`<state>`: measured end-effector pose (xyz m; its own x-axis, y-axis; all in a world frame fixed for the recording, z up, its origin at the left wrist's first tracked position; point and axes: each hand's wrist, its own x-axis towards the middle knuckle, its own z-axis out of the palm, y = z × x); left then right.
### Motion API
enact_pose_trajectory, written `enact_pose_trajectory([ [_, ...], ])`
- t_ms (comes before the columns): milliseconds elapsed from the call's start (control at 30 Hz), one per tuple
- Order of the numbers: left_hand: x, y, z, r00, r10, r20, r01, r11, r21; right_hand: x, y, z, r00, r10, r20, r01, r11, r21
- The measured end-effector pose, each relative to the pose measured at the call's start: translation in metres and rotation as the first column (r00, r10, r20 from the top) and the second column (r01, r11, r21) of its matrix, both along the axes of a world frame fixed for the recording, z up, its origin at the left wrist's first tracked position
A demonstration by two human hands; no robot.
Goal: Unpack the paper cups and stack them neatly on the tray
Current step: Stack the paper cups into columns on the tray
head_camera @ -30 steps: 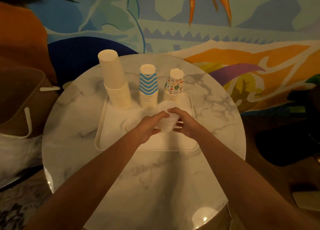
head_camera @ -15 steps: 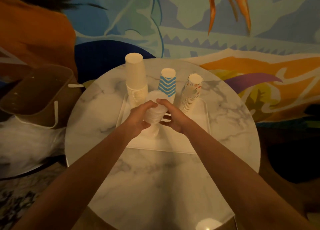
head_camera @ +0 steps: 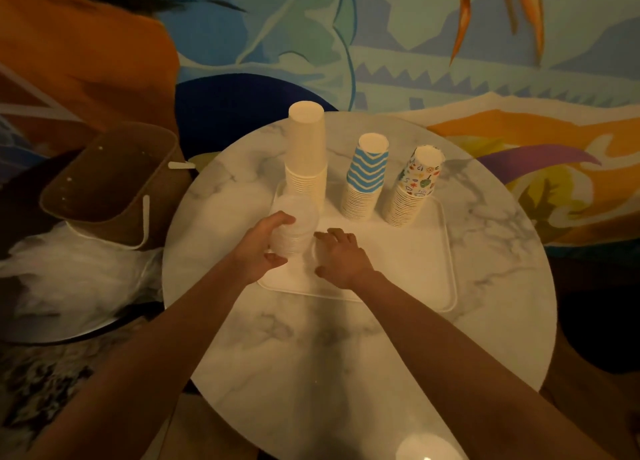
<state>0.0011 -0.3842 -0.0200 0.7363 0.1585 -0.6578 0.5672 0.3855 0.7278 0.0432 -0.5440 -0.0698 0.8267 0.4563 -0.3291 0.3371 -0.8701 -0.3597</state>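
Note:
A white tray [head_camera: 412,279] lies on the round marble table. Along its far edge stand three upside-down cup stacks: plain cream [head_camera: 306,161], blue zigzag [head_camera: 365,179] and flower-printed [head_camera: 415,189]. At the tray's left front a stack of white cups [head_camera: 292,229], blurred, is held by my left hand [head_camera: 259,248], whose fingers and thumb curl round it. My right hand [head_camera: 341,257] hovers just right of that stack with relaxed fingers, holding nothing.
The marble table [head_camera: 346,355] has bare room in front of the tray. To the left, off the table, stand a brown paper bag [head_camera: 110,186] and crumpled clear plastic wrap [head_camera: 76,279]. A painted wall rises behind.
The white stack has shifted left toward the tray's left front corner. My right hand has let go of it; the left hand alone still holds it. The camera view panned left.

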Motion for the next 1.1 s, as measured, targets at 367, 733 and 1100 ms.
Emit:
enact_pose_trajectory([
  [367,0.018,-0.036,-0.018,0.991,-0.114,-0.064,0.112,0.993,-0.03,0.01,-0.064,-0.016,0.978,-0.199,0.058,0.199,0.98,-0.001],
  [733,0.027,-0.056,-0.03,0.982,-0.132,-0.138,0.144,0.987,0.076,0.01,-0.094,-0.01,0.936,-0.352,-0.007,0.351,0.933,0.076],
  [1100,0.036,-0.058,-0.03,0.989,-0.069,-0.132,0.082,0.992,0.098,0.013,-0.09,-0.013,0.672,-0.676,-0.304,0.74,0.622,0.254],
])
